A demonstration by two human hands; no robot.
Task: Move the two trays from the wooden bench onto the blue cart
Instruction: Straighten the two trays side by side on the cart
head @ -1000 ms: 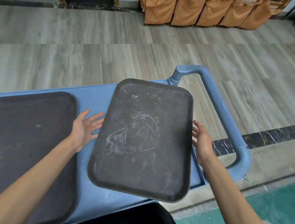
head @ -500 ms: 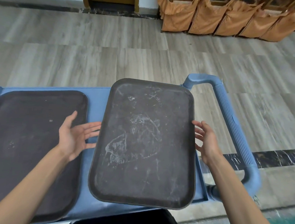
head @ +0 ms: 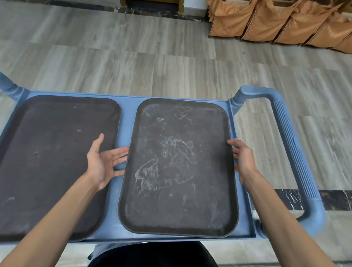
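In the head view, I am seeing both dark trays lying side by side on the blue cart [head: 125, 121]: the scuffed right tray [head: 179, 167] at centre frame, the left tray [head: 48, 164] at lower left. My left hand [head: 103, 162] is hovering spread and empty between them, while my right hand [head: 243, 159] is resting with loose fingers against the right tray's right rim, grasping nothing.

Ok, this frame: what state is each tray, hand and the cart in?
Right tray: flat on the cart, scuffed white.
Left tray: flat on the cart, beside the other, apart.
Left hand: open, palm up, holding nothing.
Right hand: open, at the right tray's edge.
Cart: carrying both trays.
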